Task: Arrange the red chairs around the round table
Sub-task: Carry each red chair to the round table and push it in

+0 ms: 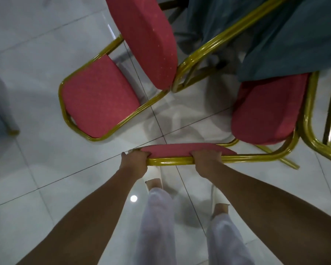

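At the left a red chair (pixel 97 98) stood on the tiled floor (pixel 36 169), its seat facing the person and its back turned toward the top of the view. Nobody touched it.

Just below it, the left hand (pixel 135 159) was curled tight round the left end of the top rail (pixel 180 151) of a second chair's back. The right hand (pixel 205 159) was wrapped round the same rail, right of its middle. The rail ran straight across in front of the person, left to right, so both hands were about equally near and shared the hold.

Further right a red seat (pixel 266 109) lay partly under the hanging teal cloth (pixel 294 35) of the round counter. The gold tube from the held rail appeared to curve up round this seat, though I cannot tell for sure that they were one chair.

The counter lay ahead and to the right of the hands. The coming move would probably be a push that way, turning the rail to face the cloth and keeping it off the left chair.
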Action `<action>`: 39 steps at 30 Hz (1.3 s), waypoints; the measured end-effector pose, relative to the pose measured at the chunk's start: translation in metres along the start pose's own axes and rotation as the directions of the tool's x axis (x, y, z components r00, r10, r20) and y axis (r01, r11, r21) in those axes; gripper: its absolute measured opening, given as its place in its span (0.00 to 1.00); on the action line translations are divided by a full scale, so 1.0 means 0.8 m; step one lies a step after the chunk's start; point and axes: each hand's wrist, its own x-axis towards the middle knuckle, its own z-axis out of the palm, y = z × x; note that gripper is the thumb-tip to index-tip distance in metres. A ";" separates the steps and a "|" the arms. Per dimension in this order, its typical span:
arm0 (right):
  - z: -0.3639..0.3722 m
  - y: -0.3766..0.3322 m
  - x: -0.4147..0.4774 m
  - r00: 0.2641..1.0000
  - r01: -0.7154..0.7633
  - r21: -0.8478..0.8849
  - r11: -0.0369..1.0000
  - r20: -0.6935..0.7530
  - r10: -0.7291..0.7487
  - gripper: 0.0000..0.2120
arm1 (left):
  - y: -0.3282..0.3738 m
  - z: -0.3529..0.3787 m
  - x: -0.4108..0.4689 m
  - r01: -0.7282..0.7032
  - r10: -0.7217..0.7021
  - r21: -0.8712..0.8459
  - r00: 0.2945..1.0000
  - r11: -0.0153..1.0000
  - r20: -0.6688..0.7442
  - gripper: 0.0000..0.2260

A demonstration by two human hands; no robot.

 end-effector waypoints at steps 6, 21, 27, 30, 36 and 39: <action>-0.047 0.074 -0.114 0.989 0.127 0.112 0.986 -0.088 -0.117 0.18 | 0.062 -0.088 -0.122 -0.115 0.117 0.051 0.993 0.992 -0.035 0.12; -0.102 0.382 -0.501 0.840 0.424 0.579 0.696 -0.540 -0.062 0.11 | 0.414 -0.380 -0.534 -0.416 0.514 0.346 0.815 0.841 -0.267 0.02; 0.011 0.482 -0.559 0.836 0.141 0.670 0.729 -0.476 0.275 0.09 | 0.611 -0.335 -0.597 -0.540 0.678 0.500 0.721 0.677 -0.140 0.07; 0.070 0.507 -0.565 0.807 -0.031 0.804 0.593 -0.330 0.489 0.13 | 0.686 -0.289 -0.606 -0.629 0.725 0.464 0.687 0.624 -0.044 0.05; 0.156 0.581 -0.628 0.757 -0.069 0.962 0.265 -0.123 0.642 0.27 | 0.745 -0.279 -0.598 -0.841 0.841 -0.022 0.539 0.540 0.041 0.17; 0.194 0.623 -0.703 0.727 -0.049 0.987 0.152 -0.069 0.683 0.35 | 0.709 -0.307 -0.565 -0.799 0.801 -0.102 0.597 0.592 -0.033 0.18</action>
